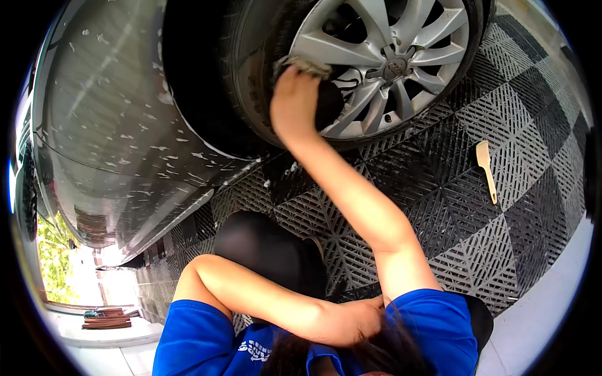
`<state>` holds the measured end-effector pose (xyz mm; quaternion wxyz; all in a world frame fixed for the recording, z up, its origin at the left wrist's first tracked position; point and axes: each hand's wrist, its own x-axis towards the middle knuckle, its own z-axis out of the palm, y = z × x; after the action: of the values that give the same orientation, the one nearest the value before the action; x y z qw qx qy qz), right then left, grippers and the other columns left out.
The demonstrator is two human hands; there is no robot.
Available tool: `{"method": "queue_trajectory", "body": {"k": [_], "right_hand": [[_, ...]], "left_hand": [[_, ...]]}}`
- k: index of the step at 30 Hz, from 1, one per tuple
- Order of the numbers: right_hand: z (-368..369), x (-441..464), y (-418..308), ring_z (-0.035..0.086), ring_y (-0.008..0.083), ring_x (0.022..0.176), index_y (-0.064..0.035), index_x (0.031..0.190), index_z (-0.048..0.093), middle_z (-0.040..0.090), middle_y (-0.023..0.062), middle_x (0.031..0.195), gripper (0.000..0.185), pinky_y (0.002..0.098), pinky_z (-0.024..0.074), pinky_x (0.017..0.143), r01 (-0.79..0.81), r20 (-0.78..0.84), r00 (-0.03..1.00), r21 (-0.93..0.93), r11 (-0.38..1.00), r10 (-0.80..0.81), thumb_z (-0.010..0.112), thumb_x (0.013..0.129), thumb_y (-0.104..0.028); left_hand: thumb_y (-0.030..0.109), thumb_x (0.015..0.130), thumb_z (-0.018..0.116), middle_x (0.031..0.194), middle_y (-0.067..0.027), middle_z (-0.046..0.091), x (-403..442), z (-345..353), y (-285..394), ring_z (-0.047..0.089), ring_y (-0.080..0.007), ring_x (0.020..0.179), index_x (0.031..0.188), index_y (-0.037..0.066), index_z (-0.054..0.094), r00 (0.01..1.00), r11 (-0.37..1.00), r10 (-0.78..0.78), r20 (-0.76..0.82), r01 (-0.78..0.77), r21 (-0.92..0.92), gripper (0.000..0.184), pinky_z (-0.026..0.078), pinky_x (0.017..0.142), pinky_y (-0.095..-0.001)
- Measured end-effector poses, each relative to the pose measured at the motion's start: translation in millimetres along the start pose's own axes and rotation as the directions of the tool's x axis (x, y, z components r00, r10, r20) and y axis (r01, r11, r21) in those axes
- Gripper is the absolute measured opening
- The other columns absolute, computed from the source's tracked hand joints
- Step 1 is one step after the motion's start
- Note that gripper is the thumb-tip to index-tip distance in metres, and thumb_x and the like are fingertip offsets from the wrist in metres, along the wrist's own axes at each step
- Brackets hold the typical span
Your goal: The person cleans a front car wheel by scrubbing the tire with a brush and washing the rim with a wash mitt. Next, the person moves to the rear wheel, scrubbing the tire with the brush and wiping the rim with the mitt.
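My right hand point(295, 103) is closed on a greyish, rough-looking cloth point(304, 65) and presses it to the wheel's rim edge, where the spokes meet the tyre. The silver multi-spoke alloy wheel point(395, 67) has a black tyre point(251, 75) around it. Folded across my body, my left arm ends with my left hand point(359, 321) tucked against my right upper arm; its fingers are hidden by the sleeve and hair.
A dark grey car body point(119, 125) with white foam spots fills the left. On the grey and black slatted floor tiles point(401, 213) lies a beige long-handled brush point(486, 170). My bent knee point(263, 250) is below the car sill. Brown slatted items point(106, 318) sit far left.
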<state>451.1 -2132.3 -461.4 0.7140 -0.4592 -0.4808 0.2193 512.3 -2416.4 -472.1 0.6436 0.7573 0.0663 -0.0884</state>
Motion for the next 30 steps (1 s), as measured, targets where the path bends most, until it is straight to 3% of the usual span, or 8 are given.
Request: {"method": "queue_trajectory", "body": {"k": [2,9,12,14,17,19,25,30], "right_hand": [[16.4,-25.3,-30.0,0.036,0.0534,0.11,0.0179,0.099,0.052,0.043,0.0427,0.114,0.045,0.0596,0.0226,0.1,0.044,-0.214,0.974,-0.159,0.986,-0.078,0.038,0.096,-0.025],[-11.0,-19.4,-5.1,0.033,0.0599,0.119,0.02,0.099,0.055,0.044,0.0494,0.112,0.046,0.0631,0.003,0.111,-0.098,0.239,0.967,0.044,0.994,0.084,0.039,0.094,-0.022],[5.8,-73.2,-11.2,0.027,0.0618,0.123,0.0201,0.099,0.06,0.038,0.0496,0.122,0.052,0.0677,-0.0021,0.108,0.158,0.133,0.981,-0.13,0.979,-0.14,0.039,0.094,-0.027],[-13.1,-76.8,-8.9,0.023,0.0608,0.128,0.0193,0.113,0.055,0.037,0.0477,0.126,0.054,0.0666,-0.0017,0.109,0.17,0.623,0.78,-0.304,0.937,0.06,0.038,0.094,-0.028],[-25.0,-54.8,29.6,0.031,0.0579,0.123,0.0164,0.119,0.051,0.04,0.0416,0.128,0.051,0.0656,0.0031,0.11,0.346,0.421,0.902,-0.571,0.745,-0.096,0.044,0.087,-0.022],[-43.0,-4.1,76.8,0.042,0.0417,0.119,0.012,0.105,0.057,0.048,0.0258,0.123,0.041,0.0636,0.0087,0.11,0.142,0.037,0.99,-0.231,0.962,-0.137,0.053,0.073,-0.014],[-53.7,-23.2,69.9,0.018,0.0398,0.14,0.0127,0.116,0.054,0.037,0.0247,0.139,0.054,0.0666,0.0006,0.109,0.206,0.171,0.974,-0.404,0.891,-0.148,0.055,0.068,-0.013],[-28.5,-76.6,46.3,0.004,0.0529,0.138,0.0245,0.109,0.048,0.015,0.0391,0.143,0.057,0.0664,0.0065,0.109,0.234,0.303,0.94,-0.23,0.945,-0.159,0.058,0.075,-0.02]], "left_hand": [[0.021,0.086,0.053,0.13,-0.0044,0.054,-1.4,4.7,-3.9,0.042,-0.0213,0.127,0.127,0.011,0.055,0.996,0.992,-0.056,-0.068,0.048,-0.114,0.042,0.013,0.115,-0.0458],[0.02,0.085,0.053,0.121,-0.0108,0.061,0.5,-9.0,7.4,0.05,-0.0258,0.12,0.113,0.008,0.065,0.99,0.979,0.106,-0.097,-0.087,0.184,0.033,0.021,0.112,-0.0477],[0.015,0.082,0.056,0.123,-0.0138,0.059,1.1,-17.5,18.6,0.051,-0.0286,0.119,0.112,0.004,0.065,0.973,0.79,-0.212,-0.088,0.118,-0.602,0.033,0.03,0.109,-0.0423],[0.011,0.08,0.058,0.125,-0.0161,0.058,0.0,-22.1,17.9,0.049,-0.0303,0.121,0.111,0.002,0.064,0.995,0.939,-0.096,0.014,0.095,-0.331,0.033,0.036,0.105,-0.0368],[0.015,0.08,0.055,0.128,-0.0149,0.056,5.2,-9.4,3.2,0.045,-0.0311,0.124,0.114,0.003,0.063,0.975,0.946,0.14,-0.173,-0.184,-0.267,0.036,0.03,0.109,-0.0422],[0.018,0.08,0.054,0.128,-0.0141,0.056,8.9,-11.1,4.2,0.044,-0.0315,0.125,0.115,0.003,0.061,0.961,0.983,0.179,-0.211,-0.184,-0.006,0.039,0.026,0.11,-0.0455],[0.023,0.078,0.053,0.123,-0.0117,0.06,9.4,-10.9,2.3,0.046,-0.0302,0.122,0.115,0.006,0.061,0.987,0.891,0.098,-0.13,-0.029,0.454,0.042,0.022,0.11,-0.0503],[0.02,0.082,0.058,0.117,-0.0099,0.063,-0.3,-7.9,5.6,0.054,-0.0267,0.114,0.109,0.006,0.066,0.999,0.864,-0.018,-0.036,-0.002,-0.504,0.031,0.031,0.107,-0.0422]]}}
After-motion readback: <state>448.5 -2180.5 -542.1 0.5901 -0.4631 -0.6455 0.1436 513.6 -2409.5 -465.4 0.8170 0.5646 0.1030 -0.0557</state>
